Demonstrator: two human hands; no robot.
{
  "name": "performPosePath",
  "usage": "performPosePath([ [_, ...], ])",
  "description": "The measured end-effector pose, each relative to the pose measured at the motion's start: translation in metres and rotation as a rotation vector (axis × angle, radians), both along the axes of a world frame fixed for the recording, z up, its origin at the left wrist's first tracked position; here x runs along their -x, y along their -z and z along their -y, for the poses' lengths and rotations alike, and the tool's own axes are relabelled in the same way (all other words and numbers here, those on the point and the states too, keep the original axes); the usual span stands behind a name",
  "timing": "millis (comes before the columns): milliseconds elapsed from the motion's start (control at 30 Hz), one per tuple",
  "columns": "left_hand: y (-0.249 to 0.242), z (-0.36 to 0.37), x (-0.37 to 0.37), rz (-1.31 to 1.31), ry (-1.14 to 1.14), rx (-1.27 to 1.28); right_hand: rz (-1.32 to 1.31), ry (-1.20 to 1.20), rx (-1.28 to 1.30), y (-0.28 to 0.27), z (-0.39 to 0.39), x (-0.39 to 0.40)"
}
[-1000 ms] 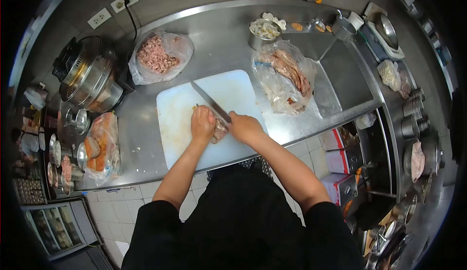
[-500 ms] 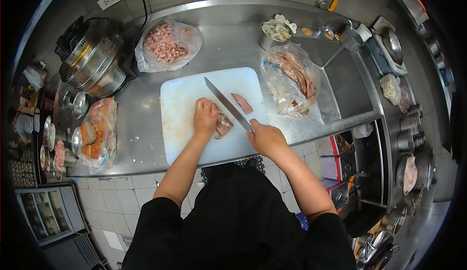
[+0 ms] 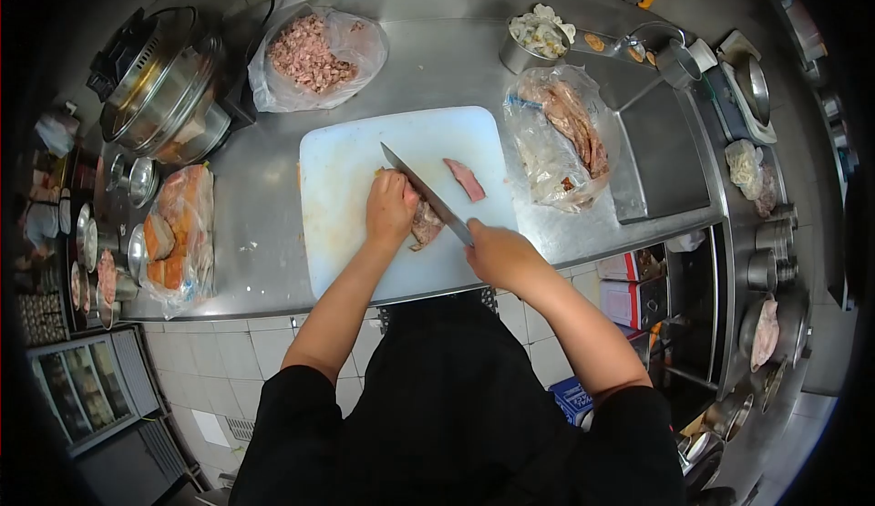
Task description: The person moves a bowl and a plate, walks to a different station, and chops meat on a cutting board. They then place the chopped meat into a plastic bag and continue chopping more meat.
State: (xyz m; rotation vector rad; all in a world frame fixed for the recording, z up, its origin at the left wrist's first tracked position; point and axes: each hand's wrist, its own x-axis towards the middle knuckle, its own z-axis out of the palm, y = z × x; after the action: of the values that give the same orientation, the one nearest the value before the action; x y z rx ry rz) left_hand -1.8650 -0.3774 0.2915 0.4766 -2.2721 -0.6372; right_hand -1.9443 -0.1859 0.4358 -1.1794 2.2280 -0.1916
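Observation:
On the white cutting board (image 3: pixel 346 187) lies a chunk of meat (image 3: pixel 427 228), partly covered by my left hand (image 3: pixel 391 207), whose curled fingers press it down. My right hand (image 3: pixel 501 255) is wrapped round the handle of a long knife (image 3: pixel 424 189). The blade slants up and left across the board, right along the meat's edge beside my left fingers. A cut slice of pink meat (image 3: pixel 465 180) lies apart, to the right of the blade.
A bag of diced meat (image 3: pixel 310 55) stands behind the board, left. To the right are a bag of larger meat pieces (image 3: pixel 570 137), a metal pot (image 3: pixel 538 41) and a sink (image 3: pixel 665 160). Bagged orange-brown slabs (image 3: pixel 178 232) and a steel cooker (image 3: pixel 169 87) are at left.
The knife blade has shifted left onto the meat's edge, close to my left fingers. My left hand still holds the meat down. The whole view has shifted slightly.

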Motion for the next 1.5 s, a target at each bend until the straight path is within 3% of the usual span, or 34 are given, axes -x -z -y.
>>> performPosePath([
  [167, -0.003, -0.004, -0.001, 0.062, -0.023, -0.008, 0.032, 0.012, -0.037, 0.013, 0.020, 0.004],
  [367, -0.002, -0.003, 0.001, 0.011, -0.029, 0.012, 0.096, 0.025, -0.089, -0.011, -0.028, 0.005],
  [467, -0.003, -0.004, 0.001, 0.024, -0.035, 0.037, 0.061, 0.093, 0.015, 0.037, 0.011, -0.002],
  [567, -0.004, 0.003, -0.014, 0.041, 0.004, -0.117, 0.032, 0.087, 0.064, 0.041, 0.035, -0.003],
  [633, -0.007, 0.013, -0.022, -0.004, 0.158, -0.219, 0.029, 0.092, 0.081, 0.049, 0.034, 0.002],
  [900, -0.007, 0.005, -0.022, 0.047, 0.066, -0.218, -0.004, 0.028, 0.068, -0.006, -0.003, 0.010],
  [1067, -0.008, 0.003, -0.018, 0.032, 0.040, -0.209, -0.022, -0.061, -0.074, -0.041, -0.030, 0.006],
  [1267, -0.008, 0.006, -0.017, 0.047, 0.081, -0.237, 0.004, -0.071, -0.034, -0.023, -0.016, 0.005],
  [1433, -0.008, 0.008, -0.018, 0.058, 0.079, -0.168, 0.024, -0.014, 0.092, 0.026, 0.028, 0.004],
  [1500, -0.009, 0.009, -0.016, 0.042, 0.077, -0.162, -0.010, -0.015, 0.103, 0.011, 0.039, 0.009],
])
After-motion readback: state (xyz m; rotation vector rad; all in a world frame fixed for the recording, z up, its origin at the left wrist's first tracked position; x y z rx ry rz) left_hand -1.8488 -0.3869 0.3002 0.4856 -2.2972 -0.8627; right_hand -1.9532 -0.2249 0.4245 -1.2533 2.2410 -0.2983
